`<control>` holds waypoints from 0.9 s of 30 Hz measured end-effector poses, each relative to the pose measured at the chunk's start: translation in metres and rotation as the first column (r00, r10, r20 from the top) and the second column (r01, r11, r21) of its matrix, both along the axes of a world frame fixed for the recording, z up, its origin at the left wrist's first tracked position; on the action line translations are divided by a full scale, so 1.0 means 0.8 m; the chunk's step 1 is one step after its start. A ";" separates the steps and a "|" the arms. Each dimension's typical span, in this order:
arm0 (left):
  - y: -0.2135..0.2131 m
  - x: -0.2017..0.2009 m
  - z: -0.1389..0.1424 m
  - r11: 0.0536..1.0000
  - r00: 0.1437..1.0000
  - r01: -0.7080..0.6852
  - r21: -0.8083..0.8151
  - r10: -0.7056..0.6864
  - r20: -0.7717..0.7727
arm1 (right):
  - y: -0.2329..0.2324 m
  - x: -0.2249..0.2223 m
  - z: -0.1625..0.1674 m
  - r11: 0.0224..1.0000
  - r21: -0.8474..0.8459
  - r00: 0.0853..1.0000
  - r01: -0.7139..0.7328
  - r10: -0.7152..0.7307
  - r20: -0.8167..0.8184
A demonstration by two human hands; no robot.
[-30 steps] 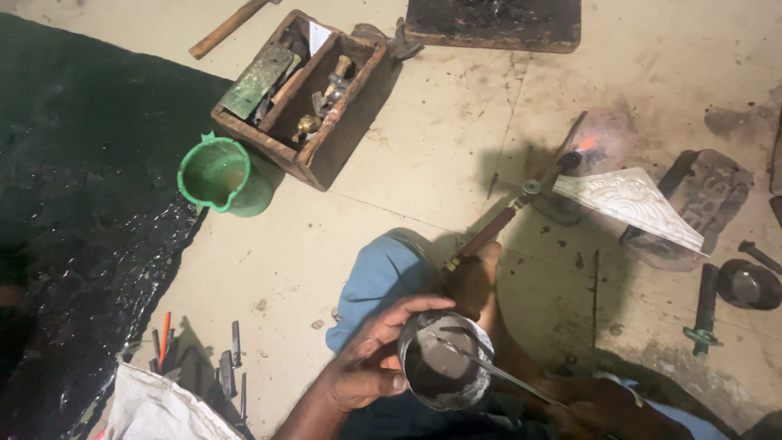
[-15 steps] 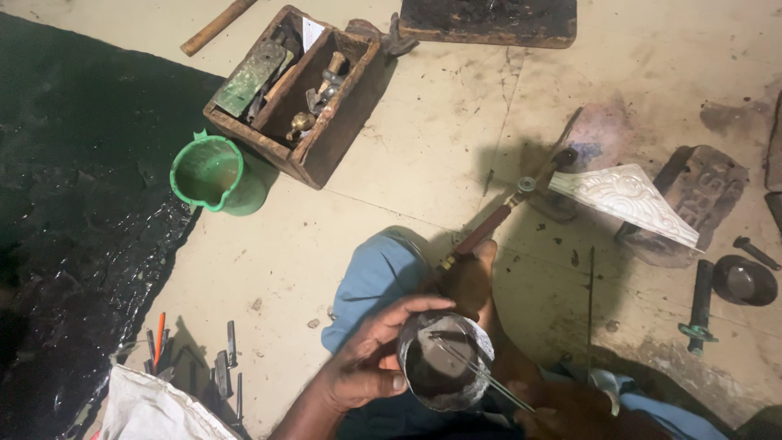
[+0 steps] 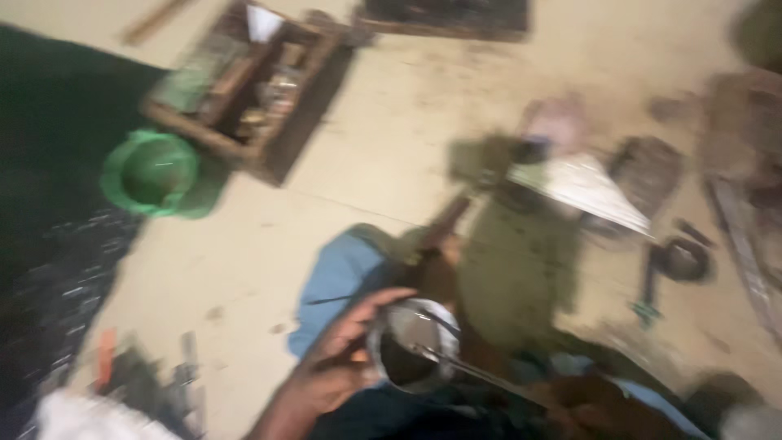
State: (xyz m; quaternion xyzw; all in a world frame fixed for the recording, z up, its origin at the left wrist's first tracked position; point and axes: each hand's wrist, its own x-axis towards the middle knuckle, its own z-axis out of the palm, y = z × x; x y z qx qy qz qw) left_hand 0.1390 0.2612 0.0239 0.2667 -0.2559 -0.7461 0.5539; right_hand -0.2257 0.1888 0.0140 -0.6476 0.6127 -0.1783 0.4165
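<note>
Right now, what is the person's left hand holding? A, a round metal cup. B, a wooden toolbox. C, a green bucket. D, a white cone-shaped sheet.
A: the left hand wraps around the side of the round metal cup over the lap, while the green bucket and the wooden toolbox sit apart on the floor.

The bucket (image 3: pixel 151 171) at ten o'clock is bright green. The box (image 3: pixel 244 90) at eleven o'clock is brown wood. The floor (image 3: pixel 383 155) is pale sandy tan. The mat (image 3: pixel 49 204) at nine o'clock is black with shiny specks. The trouser knee (image 3: pixel 338 277) in the middle is light blue. The round can (image 3: pixel 411 346) at six o'clock is silver-grey, dark inside. The flat sheet (image 3: pixel 586 187) at two o'clock is silvery white.
</note>
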 end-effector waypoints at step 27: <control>-0.079 -0.071 -0.183 0.941 0.896 0.323 0.106 -0.267 -0.355 | -0.264 -0.047 -0.066 0.611 -0.786 0.982 -0.099 -0.067 -0.176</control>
